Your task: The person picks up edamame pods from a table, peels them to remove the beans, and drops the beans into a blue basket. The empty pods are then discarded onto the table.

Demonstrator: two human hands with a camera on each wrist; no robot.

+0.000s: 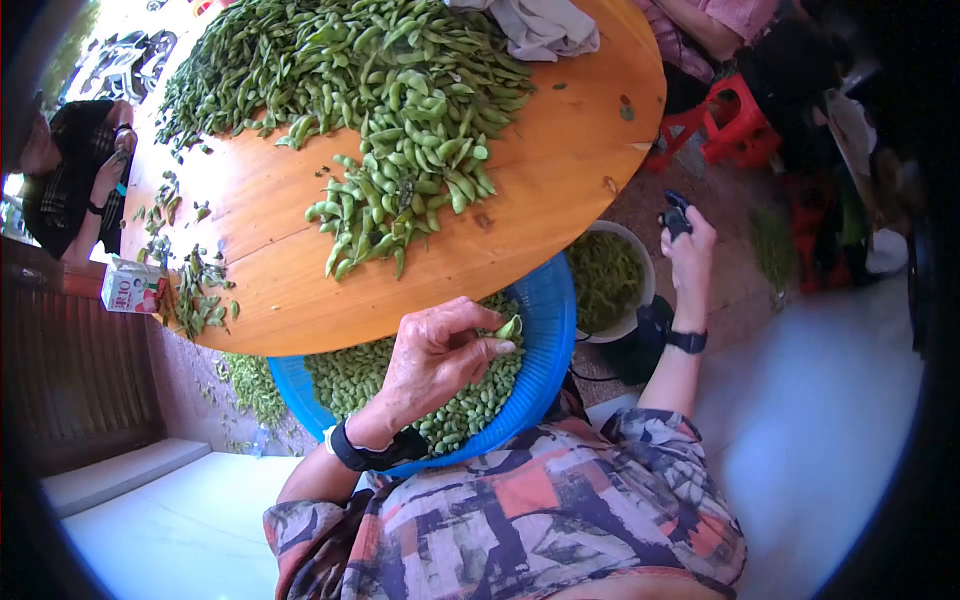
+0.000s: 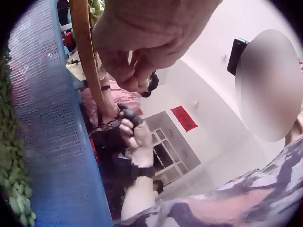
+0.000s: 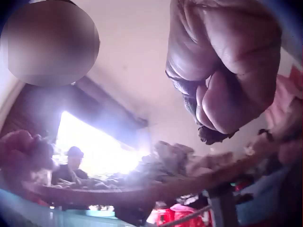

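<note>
Over the blue basket (image 1: pixel 563 330), my left hand (image 1: pixel 435 350) pinches a green soybean pod (image 1: pixel 511 328) between thumb and forefinger. Shelled green beans (image 1: pixel 350 378) lie in the basket beneath it. In the left wrist view the left hand (image 2: pixel 147 38) looms at the top, its fingertips drawn together. My right hand (image 1: pixel 692 250) is off to the right beyond the table edge, its fingers curled round a small black object (image 1: pixel 676 215), whose kind I cannot tell. The right wrist view has the right hand (image 3: pixel 225 71) close up, with dark parts of that object below the fingers.
A large heap of pods (image 1: pixel 350 70) covers the far part of the round wooden table (image 1: pixel 270 290). A carton (image 1: pixel 134 285) stands at its left edge, a grey cloth (image 1: pixel 545 25) at the back. A white bucket (image 1: pixel 648 270) of green pods and red stools (image 1: pixel 735 125) are right. Other people sit around.
</note>
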